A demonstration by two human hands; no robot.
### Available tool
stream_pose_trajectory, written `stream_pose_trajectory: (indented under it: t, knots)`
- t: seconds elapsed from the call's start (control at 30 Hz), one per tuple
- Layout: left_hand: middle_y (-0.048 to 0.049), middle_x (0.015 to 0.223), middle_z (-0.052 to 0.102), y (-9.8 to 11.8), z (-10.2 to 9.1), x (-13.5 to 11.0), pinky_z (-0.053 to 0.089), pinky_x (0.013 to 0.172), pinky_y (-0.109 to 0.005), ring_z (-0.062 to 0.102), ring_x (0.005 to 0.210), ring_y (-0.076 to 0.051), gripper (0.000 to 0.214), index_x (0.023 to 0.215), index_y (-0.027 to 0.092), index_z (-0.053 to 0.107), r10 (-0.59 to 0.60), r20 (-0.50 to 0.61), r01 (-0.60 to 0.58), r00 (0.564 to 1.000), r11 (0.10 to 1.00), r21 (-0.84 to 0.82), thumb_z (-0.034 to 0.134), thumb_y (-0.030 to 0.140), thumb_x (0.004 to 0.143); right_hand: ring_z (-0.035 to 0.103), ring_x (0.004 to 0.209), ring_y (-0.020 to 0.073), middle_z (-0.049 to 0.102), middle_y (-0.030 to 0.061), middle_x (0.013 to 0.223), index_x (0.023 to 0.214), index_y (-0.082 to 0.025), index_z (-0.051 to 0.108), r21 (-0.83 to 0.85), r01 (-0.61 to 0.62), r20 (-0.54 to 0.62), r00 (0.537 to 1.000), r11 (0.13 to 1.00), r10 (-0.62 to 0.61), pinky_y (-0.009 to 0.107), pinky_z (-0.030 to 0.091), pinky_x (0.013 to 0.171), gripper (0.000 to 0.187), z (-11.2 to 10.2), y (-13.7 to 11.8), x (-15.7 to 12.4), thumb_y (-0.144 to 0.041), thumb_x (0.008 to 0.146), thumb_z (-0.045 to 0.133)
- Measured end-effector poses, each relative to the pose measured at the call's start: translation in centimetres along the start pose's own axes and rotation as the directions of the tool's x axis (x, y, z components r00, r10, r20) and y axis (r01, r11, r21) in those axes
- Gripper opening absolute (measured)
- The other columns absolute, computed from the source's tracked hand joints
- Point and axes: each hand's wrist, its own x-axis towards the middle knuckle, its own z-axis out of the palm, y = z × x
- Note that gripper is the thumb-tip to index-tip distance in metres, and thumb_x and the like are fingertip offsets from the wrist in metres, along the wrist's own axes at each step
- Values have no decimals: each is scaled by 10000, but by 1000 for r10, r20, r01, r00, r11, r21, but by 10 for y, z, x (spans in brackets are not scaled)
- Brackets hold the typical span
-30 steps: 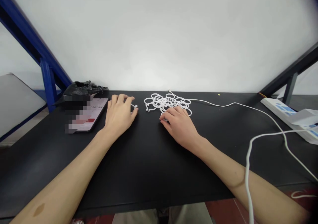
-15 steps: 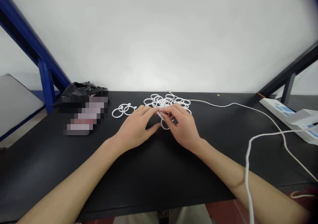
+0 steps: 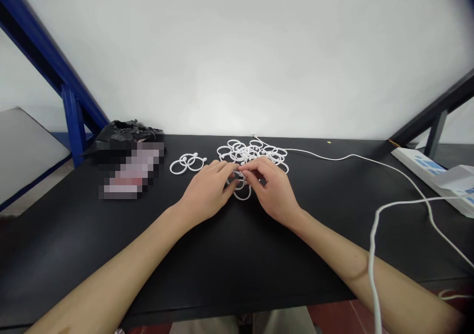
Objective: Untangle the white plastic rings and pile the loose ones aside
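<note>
Three rings [image 3: 188, 164] lie apart; many remain in the pile [image 3: 243, 152]. Right hand [image 3: 273, 186] pinches another ring [image 3: 242, 198]; left hand [image 3: 205, 189] curls half-open, hold unclear.

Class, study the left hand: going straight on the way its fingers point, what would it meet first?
Most likely the right hand, whose fingertips lie directly ahead of the left hand. Depth is unclear, though, so white rings near the fingertips might come first.
</note>
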Motion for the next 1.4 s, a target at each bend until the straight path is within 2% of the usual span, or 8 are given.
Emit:
stream_pose_trajectory:
  t: [0.2,0.37,0.53,0.7,0.9,1.03,1.17,1.4]
  knots:
    - [-48,881,664,-1,-5,1,469,748,-349,608,852,-214,256,1009,204,612,-31,40,29,999,998,54,359,190,971,638,784,136,661,30,990,1039,-229,611,67,-96,113,990,993,88,290,535,713,146,2,2,-2,-236,894,592]
    - [-32,782,635,1,-6,1,459,711,-349,600,781,-215,272,980,213,620,-48,73,45,996,998,37,348,205,972,653,790,132,686,-7,888,938,-225,584,130,-133,133,984,982,116,275,526,721,79,2,3,-1,-228,875,630]
    - [-59,1010,650,1,-8,-1,483,819,-387,603,919,-222,338,1252,236,553,-68,38,73,997,988,-139,376,333,981,616,729,120,674,-13,848,871,-221,602,121,-138,61,989,983,131,262,504,687,53,0,1,0,-244,874,649]
    - [-80,1198,575,2,-13,-3,481,902,-387,566,1054,-226,443,1369,245,453,35,49,-23,998,974,-223,468,319,932,622,724,140,685,-2,831,855,-221,625,144,-140,-15,989,980,144,279,505,669,79,-1,0,-1,-282,859,674]
    - [-65,1047,607,4,-8,-3,474,858,-397,542,970,-228,273,1166,218,570,112,55,-103,992,985,-136,483,340,938,633,756,141,698,2,873,962,-242,683,106,-68,-29,997,992,72,285,515,715,98,-3,0,0,-271,907,607]
    - [-50,952,622,6,-9,-2,468,842,-400,531,897,-220,259,1050,217,611,105,74,-92,992,984,-155,493,416,935,616,730,144,687,-1,816,869,-235,684,36,-70,-14,997,997,70,286,497,693,88,-3,0,1,-251,905,606]
    - [-44,942,636,5,-11,-1,465,833,-393,532,899,-220,306,1100,220,609,67,73,-53,995,983,-179,486,445,934,614,728,144,686,-4,811,828,-222,649,38,-81,-7,997,996,81,281,486,679,84,-2,-1,1,-236,900,608]
    - [-31,990,657,2,-7,-1,475,834,-387,566,944,-238,309,1109,252,602,18,112,2,994,985,-174,541,467,896,610,753,142,672,-5,815,779,-217,616,-27,-18,7,1000,999,18,279,481,698,121,-1,2,1,-165,887,602]
